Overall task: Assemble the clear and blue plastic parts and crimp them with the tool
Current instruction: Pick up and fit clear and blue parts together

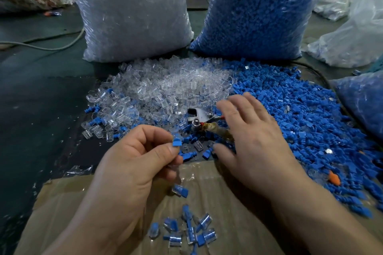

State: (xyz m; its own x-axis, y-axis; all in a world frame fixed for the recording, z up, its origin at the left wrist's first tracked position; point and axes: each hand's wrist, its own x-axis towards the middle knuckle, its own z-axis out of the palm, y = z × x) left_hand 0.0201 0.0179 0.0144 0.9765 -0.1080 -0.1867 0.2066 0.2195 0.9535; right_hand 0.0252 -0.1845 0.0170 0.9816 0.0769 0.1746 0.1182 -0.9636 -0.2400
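Left hand (132, 163) is pinching a blue part (176, 142) between thumb and finger. Right hand (252, 136) is spread open over the tool (204, 119), which lies where the clear pile (161, 87) meets the blue pile (300, 122). Assembled pieces (186, 232) sit on the near cardboard (238, 203).

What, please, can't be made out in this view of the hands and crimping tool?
Head view.
Hidden: crimping tool handle ends, under the right hand; contact unclear.
Covered: blue part, lower end, by the left hand; any clear piece unseen.
Cut off: clear bag and blue bag tops, by top edge.
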